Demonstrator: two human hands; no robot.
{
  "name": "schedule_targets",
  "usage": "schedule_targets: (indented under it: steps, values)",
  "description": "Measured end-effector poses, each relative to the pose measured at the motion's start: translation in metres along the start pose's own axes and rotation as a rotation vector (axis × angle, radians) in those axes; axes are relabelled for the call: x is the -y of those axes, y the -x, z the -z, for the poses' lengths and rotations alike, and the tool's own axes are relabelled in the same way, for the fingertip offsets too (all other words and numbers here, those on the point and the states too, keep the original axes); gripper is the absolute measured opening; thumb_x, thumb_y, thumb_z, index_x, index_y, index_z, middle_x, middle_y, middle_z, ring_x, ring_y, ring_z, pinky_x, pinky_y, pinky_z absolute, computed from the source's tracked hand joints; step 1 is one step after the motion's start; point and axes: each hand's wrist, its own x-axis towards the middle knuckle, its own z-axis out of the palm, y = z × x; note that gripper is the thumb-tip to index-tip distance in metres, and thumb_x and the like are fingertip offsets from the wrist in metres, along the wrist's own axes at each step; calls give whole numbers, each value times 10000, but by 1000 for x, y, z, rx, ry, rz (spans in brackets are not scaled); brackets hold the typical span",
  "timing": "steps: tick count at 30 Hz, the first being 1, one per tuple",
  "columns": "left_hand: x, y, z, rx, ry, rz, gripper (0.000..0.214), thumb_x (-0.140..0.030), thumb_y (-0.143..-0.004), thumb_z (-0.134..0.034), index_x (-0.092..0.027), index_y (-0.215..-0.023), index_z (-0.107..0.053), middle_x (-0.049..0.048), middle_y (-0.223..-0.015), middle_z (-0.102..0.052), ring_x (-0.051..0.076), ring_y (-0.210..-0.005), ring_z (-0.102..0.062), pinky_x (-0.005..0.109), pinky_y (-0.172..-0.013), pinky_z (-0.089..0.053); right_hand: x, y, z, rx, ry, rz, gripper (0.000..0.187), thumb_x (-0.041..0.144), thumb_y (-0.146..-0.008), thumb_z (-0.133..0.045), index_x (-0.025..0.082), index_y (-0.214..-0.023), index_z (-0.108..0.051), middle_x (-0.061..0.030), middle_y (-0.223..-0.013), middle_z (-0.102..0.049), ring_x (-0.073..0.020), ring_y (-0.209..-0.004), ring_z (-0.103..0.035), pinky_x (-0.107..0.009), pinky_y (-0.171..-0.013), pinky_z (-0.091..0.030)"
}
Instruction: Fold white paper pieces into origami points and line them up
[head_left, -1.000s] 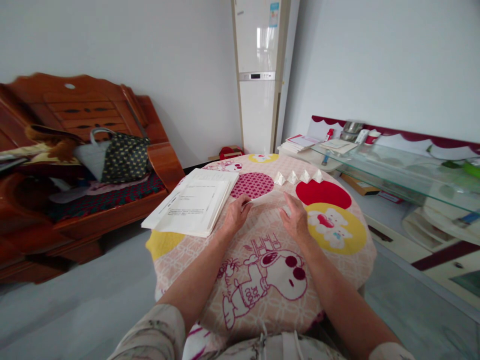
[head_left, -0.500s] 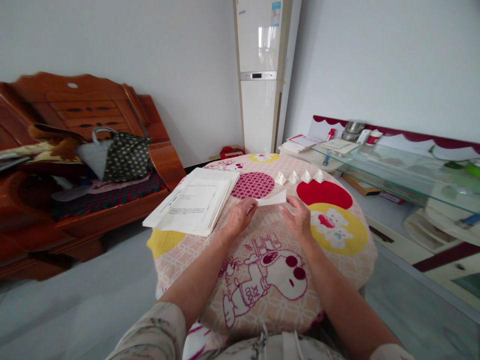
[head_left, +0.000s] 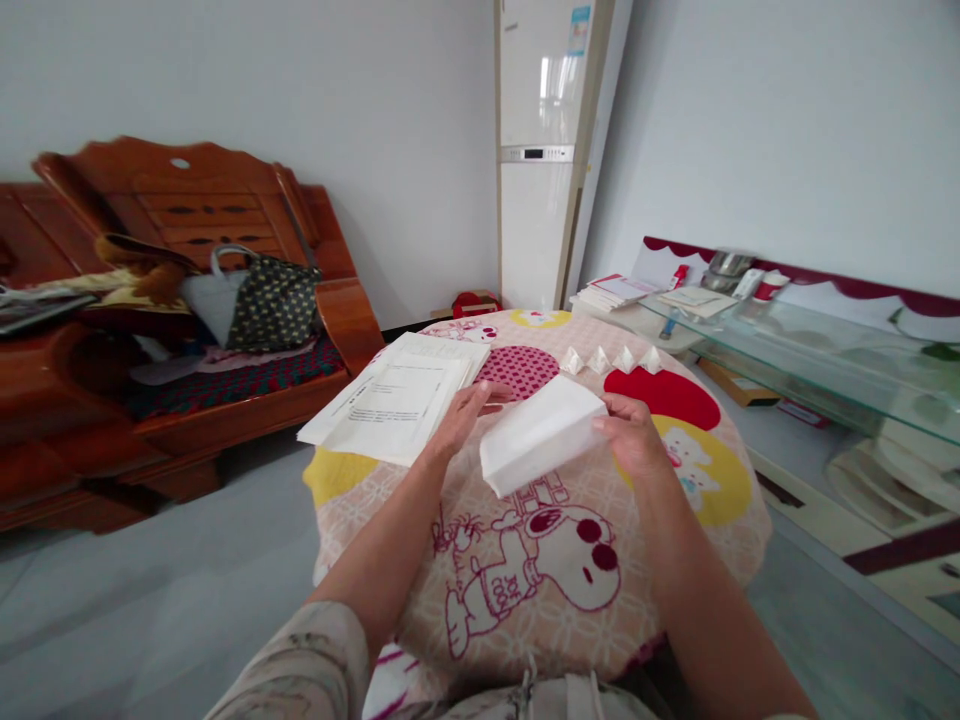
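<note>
A white folded sheet of paper (head_left: 541,435) is tilted above the round table, with a crease running along its length. My right hand (head_left: 632,432) pinches its right end between thumb and fingers. To the left of the sheet, my left hand (head_left: 469,415) is apart from it, its fingers stretched out near the edge of a stack of printed paper (head_left: 397,405). Behind the sheet, several small folded paper pyramids (head_left: 598,360) stand in a row.
A patterned tablecloth (head_left: 517,630) covers the round table. Right of it stands a glass-topped cabinet (head_left: 817,370) with papers and cups. A wooden sofa (head_left: 217,220) holding a handbag (head_left: 274,305) is at the left; a tall air conditioner (head_left: 536,220) stands behind.
The paper has turned from a thin edge-on strip to a broad tilted face. My left hand has let go of it and moved left. The view has shifted slightly.
</note>
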Motion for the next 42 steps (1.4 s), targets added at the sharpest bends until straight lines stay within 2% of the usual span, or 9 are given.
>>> schedule_targets:
  steps: [5, 8, 11, 15, 25, 29, 33, 36, 42]
  values:
    - [12, 2, -4, 239, 249, 340, 792, -758, -824, -575, -168, -1352, -604, 154, -1116, -727, 248, -921, -693, 366, -801, -550, -1, -10, 3, 144, -101, -238, 188, 288, -539, -726, 186, -686, -667, 1, -614, -643, -137, -527, -518, -251, -523, -376]
    - [12, 3, -7, 277, 172, 305, 835, -537, -713, -807, -178, -1420, -548, 125, -1147, -710, 242, -947, -669, 347, -811, -532, -8, -15, 3, 300, 23, -405, 228, 292, -567, -744, 166, -746, -681, -5, -655, -666, -136, -533, -546, -247, -521, -382]
    - [16, 0, 0, 162, -158, 229, 789, -319, -637, -843, -155, -1369, -599, 68, -1030, -700, 204, -892, -629, 298, -761, -495, -19, -21, 5, 355, 179, -471, 187, 286, -590, -704, 165, -721, -651, 20, -619, -624, -118, -516, -510, -238, -510, -350]
    - [22, -6, 12, 135, -573, 216, 728, -164, -657, -726, -141, -1375, -608, -30, -718, -587, 147, -688, -551, 263, -660, -441, -37, -27, 4, 344, 452, -413, 115, 287, -619, -622, 181, -623, -577, 53, -550, -507, -105, -514, -436, -236, -496, -270]
    - [4, -7, 35, 152, -852, 124, 558, -127, -693, -667, -155, -1249, -703, 41, -977, -735, 204, -902, -667, 317, -855, -531, -53, -30, -10, 345, 677, -237, 194, 347, -756, -550, 189, -644, -570, 43, -573, -456, -124, -569, -414, -261, -529, -270]
    - [11, -4, 25, 94, -1060, 122, 527, -44, -692, -655, -155, -1204, -713, 93, -1102, -736, 259, -1049, -675, 387, -982, -526, -46, -27, -21, 348, 808, -217, 140, 251, -732, -532, 187, -612, -564, 25, -584, -481, -131, -586, -425, -273, -554, -282]
    - [16, -5, -9, 150, -912, -141, 326, -136, -835, -602, -196, -1130, -728, 80, -1217, -720, 245, -1176, -631, 405, -1069, -468, -43, -25, -26, 352, 815, -193, 141, 234, -745, -531, 193, -613, -556, 25, -594, -490, -135, -602, -436, -277, -572, -288]
    - [16, -9, -29, 277, -784, -76, 225, -179, -859, -571, -178, -971, -765, 73, -1016, -758, 225, -954, -679, 328, -903, -505, -44, -25, -25, 355, 772, -165, 180, 264, -760, -540, 202, -591, -531, 34, -578, -450, -129, -585, -400, -280, -566, -272]
    - [21, -12, -35, 284, -635, -5, 155, -228, -827, -565, -155, -774, -692, 7, -717, -652, 149, -690, -553, 255, -660, -399, -44, -24, -24, 340, 682, -110, 275, 325, -774, -534, 216, -542, -435, 42, -551, -368, -124, -577, -345, -284, -553, -234]
